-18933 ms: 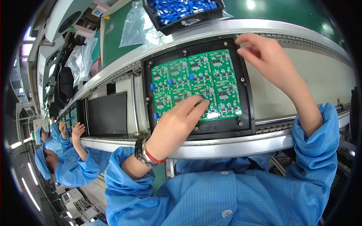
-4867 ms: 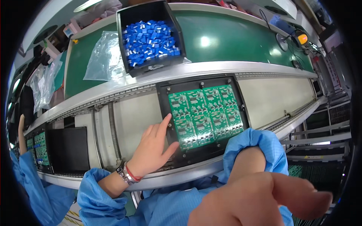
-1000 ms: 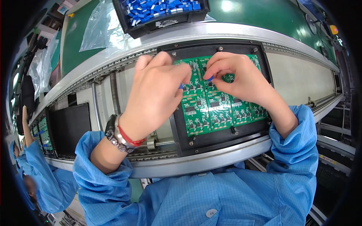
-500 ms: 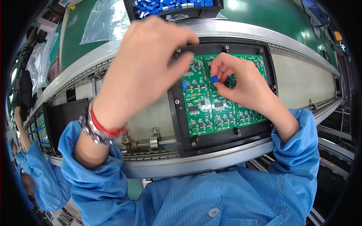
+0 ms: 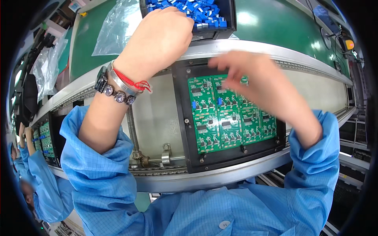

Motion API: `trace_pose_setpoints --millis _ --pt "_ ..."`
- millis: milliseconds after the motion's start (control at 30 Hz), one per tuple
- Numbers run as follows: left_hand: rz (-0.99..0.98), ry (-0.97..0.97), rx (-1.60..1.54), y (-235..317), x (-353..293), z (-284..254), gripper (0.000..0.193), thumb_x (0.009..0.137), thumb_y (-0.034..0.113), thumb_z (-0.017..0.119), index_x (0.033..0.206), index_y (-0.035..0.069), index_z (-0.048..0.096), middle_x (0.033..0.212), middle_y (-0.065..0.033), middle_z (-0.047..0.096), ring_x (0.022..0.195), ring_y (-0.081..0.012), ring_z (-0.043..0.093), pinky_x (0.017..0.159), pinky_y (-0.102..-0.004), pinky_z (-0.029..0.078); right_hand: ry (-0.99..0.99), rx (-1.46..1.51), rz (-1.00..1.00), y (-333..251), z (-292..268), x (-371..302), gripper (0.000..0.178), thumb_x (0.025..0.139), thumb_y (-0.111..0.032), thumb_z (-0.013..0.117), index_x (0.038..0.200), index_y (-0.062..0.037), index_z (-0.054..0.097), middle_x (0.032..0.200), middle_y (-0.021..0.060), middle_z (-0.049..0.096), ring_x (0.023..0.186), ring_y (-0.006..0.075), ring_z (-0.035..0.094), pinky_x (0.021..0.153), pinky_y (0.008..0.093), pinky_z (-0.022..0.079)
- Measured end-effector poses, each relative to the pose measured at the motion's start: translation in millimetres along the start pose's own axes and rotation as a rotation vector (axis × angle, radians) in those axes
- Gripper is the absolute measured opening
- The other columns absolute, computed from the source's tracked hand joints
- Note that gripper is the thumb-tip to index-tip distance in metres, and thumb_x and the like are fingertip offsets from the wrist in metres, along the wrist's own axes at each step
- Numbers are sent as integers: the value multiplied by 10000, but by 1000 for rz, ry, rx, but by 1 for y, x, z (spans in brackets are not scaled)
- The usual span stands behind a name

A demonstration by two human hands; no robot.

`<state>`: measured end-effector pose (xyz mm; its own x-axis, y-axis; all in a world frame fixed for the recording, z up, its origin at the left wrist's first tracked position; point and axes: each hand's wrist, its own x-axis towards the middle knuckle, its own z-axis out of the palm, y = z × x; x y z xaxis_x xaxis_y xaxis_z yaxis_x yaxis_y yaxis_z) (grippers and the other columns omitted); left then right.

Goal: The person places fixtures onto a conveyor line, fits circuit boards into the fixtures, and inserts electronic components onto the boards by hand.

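Note:
My left hand [image 5: 163, 41] reaches over the near left side of a black bin [image 5: 235, 17]. Its fingers curl down out of sight, so whether they hold anything is hidden. The bin is filled with small blue block-shaped components [image 5: 204, 13]. My right hand [image 5: 252, 76], smeared by motion, hovers over the far part of a green circuit board panel [image 5: 212, 120]. Its thumb and fingers look apart, with nothing visible between them. On the panel, one blue component [image 5: 194, 104] stands at the left, and another blue component [image 5: 220, 101] stands in the section beside it.
A black frame [image 5: 182, 137] with screw posts surrounds the panel, resting on a metal-railed conveyor [image 5: 165, 183]. Beyond lies a green work surface [image 5: 267, 27] with a clear plastic bag [image 5: 114, 33]. At far left, a co-worker in a blue sleeve [image 5: 49, 181] is near another framed panel [image 5: 43, 135].
My left hand has moved up to the bin. The blue component from my right hand now stands on the panel, and that hand has lifted off. The whole view has shifted slightly.

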<state>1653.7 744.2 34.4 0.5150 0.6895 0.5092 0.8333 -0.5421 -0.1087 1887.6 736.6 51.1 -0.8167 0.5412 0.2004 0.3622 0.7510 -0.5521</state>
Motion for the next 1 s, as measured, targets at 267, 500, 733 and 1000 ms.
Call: trace_pose_setpoints --millis 267,500,733,1000 --pt "-5 3 -44 5 -4 -2 82 736 75 603 713 7 644 740 -138 626 810 -300 633 743 -416 518 271 -758 -372 34 -10 94 93 746 -107 586 670 -81 632 726 118 649 786 282 634 780 365 483" --pt "-92 -97 -210 6 -2 -16 151 802 11 583 928 -16 663 909 -149 616 862 -303 626 774 -380 505 179 -876 -346 48 -3 105 66 727 -88 598 682 -82 646 714 145 647 762 309 654 740 385 514" --pt "-221 -58 -485 17 3 -48 130 804 42 624 913 17 691 932 -161 643 847 -285 640 744 -366 508 143 -851 -208 47 -6 116 84 716 -104 633 669 -36 648 677 180 640 702 352 663 651 436 535" --pt "-658 -138 -1592 65 -55 -72 135 822 -75 611 912 4 674 988 -45 623 885 -95 587 788 -218 454 244 -659 -313 29 -25 96 120 831 -124 609 824 -29 681 947 181 635 802 338 647 729 380 527"
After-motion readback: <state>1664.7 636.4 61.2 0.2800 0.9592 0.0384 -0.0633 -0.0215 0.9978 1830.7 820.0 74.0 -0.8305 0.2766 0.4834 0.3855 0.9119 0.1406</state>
